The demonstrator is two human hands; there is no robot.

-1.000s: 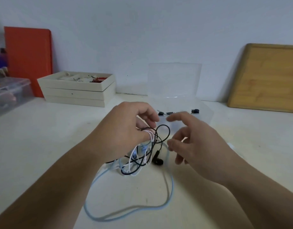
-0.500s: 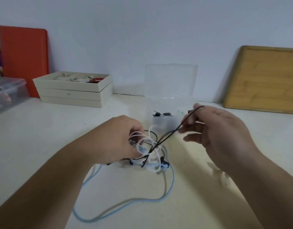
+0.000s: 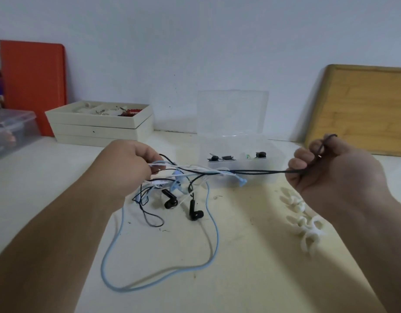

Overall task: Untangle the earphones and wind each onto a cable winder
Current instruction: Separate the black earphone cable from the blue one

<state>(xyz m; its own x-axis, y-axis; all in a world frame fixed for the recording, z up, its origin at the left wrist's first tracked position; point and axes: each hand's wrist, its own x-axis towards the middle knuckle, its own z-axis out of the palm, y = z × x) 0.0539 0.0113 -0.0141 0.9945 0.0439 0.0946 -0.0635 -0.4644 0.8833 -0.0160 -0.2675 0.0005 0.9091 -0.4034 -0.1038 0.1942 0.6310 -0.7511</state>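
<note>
The cords (image 3: 201, 173) are hanging knotted above the table (image 3: 240, 256), center. The left hand (image 3: 129, 164) is gripping the bundle; the right hand (image 3: 328, 163) is gripping black cord (image 3: 260, 171). Winders (image 3: 304, 222), right, are lying unused; untangling is barely begun.

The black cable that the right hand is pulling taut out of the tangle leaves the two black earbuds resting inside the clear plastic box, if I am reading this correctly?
Not quite. The head view shows the right hand pulling the black cable taut, but the two black earbuds dangle below the tangle over the table, in front of the clear plastic box.
</note>
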